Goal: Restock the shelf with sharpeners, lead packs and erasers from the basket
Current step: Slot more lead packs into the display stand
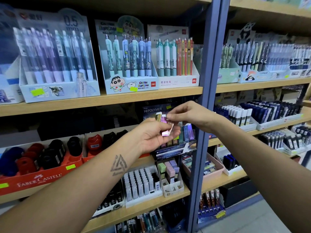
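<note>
Nearest to me are my two bare forearms, which reach up from the lower corners toward the middle shelf. My left hand (155, 134) is palm up, and its fingers are curled around a small bundle of lead packs (165, 126) — shiny slim cases, some pink and one gold. My right hand (188, 114) comes from the right side, and its thumb and fingertips pinch the top end of one pack in that bundle, so both hands meet on the same things. The packs are in the air in front of the shelf, not yet placed.

Just behind the hands stands the Hi-Polymer display box (175, 147), with pastel lead cases standing upright in its rows. To the left on the same wooden shelf (107, 195) is the red Faber-Castell tray (38, 179), filled with black, red and blue round sharpeners (55, 153). Below the display I see white lead cases (139, 182) in a stepped holder and a small box of pastel erasers (169, 170).

Further up, the upper shelf carries mechanical pencil displays — one with the Crayon Shin-chan cartoon (127, 64). A blue steel upright (207, 98) separates this bay from the right one.
</note>
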`<state>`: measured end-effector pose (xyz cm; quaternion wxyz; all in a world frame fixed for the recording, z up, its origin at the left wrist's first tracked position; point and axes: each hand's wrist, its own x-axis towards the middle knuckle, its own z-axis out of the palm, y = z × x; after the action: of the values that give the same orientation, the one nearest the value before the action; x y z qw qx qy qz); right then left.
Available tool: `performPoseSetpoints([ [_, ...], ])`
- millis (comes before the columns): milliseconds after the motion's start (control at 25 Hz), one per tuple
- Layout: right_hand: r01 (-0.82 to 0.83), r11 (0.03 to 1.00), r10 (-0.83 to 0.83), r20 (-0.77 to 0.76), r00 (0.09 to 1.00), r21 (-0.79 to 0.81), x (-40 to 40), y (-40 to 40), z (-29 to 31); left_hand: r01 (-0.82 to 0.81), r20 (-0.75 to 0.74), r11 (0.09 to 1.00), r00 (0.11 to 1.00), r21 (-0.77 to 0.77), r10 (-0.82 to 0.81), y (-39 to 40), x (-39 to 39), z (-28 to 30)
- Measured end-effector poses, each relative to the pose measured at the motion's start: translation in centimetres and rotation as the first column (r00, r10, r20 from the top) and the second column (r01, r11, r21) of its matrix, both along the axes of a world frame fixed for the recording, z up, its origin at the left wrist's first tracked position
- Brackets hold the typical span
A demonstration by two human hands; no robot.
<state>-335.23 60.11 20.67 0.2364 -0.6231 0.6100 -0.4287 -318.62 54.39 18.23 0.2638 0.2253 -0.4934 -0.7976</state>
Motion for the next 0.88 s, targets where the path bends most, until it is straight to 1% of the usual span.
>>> performPoseSetpoints([
  [80, -0.028, 1.000, 0.028, 0.008, 1.000, -0.003, 0.6, -0.3, -0.3, 0.011, 0.001, 1.000, 1.000, -0.020, -0.011, 0.2, -0.2, -0.1],
  [160, -0.043, 0.999, 0.044, 0.048, 0.998, -0.023, 0.8, -0.4, -0.2, 0.039, 0.014, 0.999, 0.999, -0.004, -0.039, 0.3, -0.3, -0.1],
  [200, -0.056, 0.998, 0.059, 0.101, 0.993, -0.034, 0.7, -0.4, 0.0, 0.047, 0.025, 0.999, 0.999, 0.014, -0.048, 0.2, -0.2, -0.1],
  [240, -0.064, 0.997, 0.073, 0.196, 0.978, -0.050, 0.3, -0.3, 0.3, 0.052, 0.033, 0.998, 0.998, 0.035, -0.053, 0.1, -0.1, -0.1],
  [280, -0.048, 0.996, 0.069, 0.315, 0.947, -0.072, -0.3, -0.1, 0.7, 0.055, 0.040, 0.997, 0.998, 0.058, -0.057, -0.1, 0.0, -0.2],
  [320, -0.011, 0.996, 0.046, 0.396, 0.917, -0.091, -0.9, 0.2, 1.1, 0.055, 0.046, 0.996, 0.997, 0.077, -0.058, -0.2, 0.1, -0.2],
  [360, 0.048, 0.993, -0.001, 0.402, 0.916, -0.107, -1.6, 0.5, 1.5, 0.048, 0.055, 0.995, 0.997, 0.089, -0.053, -0.3, 0.1, -0.2],
  [400, 0.130, 0.985, -0.091, 0.296, 0.951, -0.116, -2.4, 0.7, 1.7, 0.031, 0.068, 0.995, 0.997, 0.090, -0.038, -0.3, 0.2, -0.1],
  [440, 0.228, 0.965, -0.218, 0.088, 0.972, -0.126, -3.1, 0.9, 1.7, 0.009, 0.079, 0.997, 0.997, 0.080, -0.016, -0.2, 0.1, -0.1],
  [480, 0.321, 0.935, -0.342, -0.152, 0.927, -0.148, -3.6, 0.9, 1.7, -0.018, 0.088, 0.998, 0.996, 0.063, 0.012, -0.3, 0.0, -0.1],
  [520, 0.384, 0.907, -0.420, -0.337, 0.843, -0.172, -4.0, 0.8, 1.5, -0.044, 0.093, 0.998, 0.995, 0.050, 0.040, -0.3, 0.0, -0.1],
  [560, 0.418, 0.890, -0.454, -0.429, 0.781, -0.180, -4.2, 0.7, 1.2, -0.066, 0.095, 0.997, 0.994, 0.044, 0.062, -0.3, -0.1, -0.2],
  [600, 0.428, 0.887, -0.459, -0.437, 0.774, -0.173, -4.3, 0.7, 0.9, -0.080, 0.094, 0.996, 0.993, 0.044, 0.075, -0.3, -0.1, -0.2],
  [680, 0.406, 0.901, -0.433, -0.372, 0.821, -0.153, -4.3, 0.8, 0.6, -0.100, 0.080, 0.994, 0.992, 0.054, 0.095, -0.3, 0.1, -0.1],
  [720, 0.387, 0.911, -0.413, -0.298, 0.861, -0.145, -4.3, 0.8, 0.6, -0.114, 0.069, 0.992, 0.992, 0.058, 0.110, -0.5, 0.3, 0.0],
  [800, 0.335, 0.932, -0.348, -0.080, 0.934, -0.139, -4.1, 0.6, 0.5, -0.149, 0.041, 0.987, 0.988, 0.055, 0.146, -1.0, 0.7, 0.4],
  [880, 0.263, 0.954, -0.247, 0.124, 0.961, -0.142, -3.4, 0.3, 0.4, -0.199, 0.025, 0.979, 0.980, 0.044, 0.198, -1.8, 1.2, 0.7],
])
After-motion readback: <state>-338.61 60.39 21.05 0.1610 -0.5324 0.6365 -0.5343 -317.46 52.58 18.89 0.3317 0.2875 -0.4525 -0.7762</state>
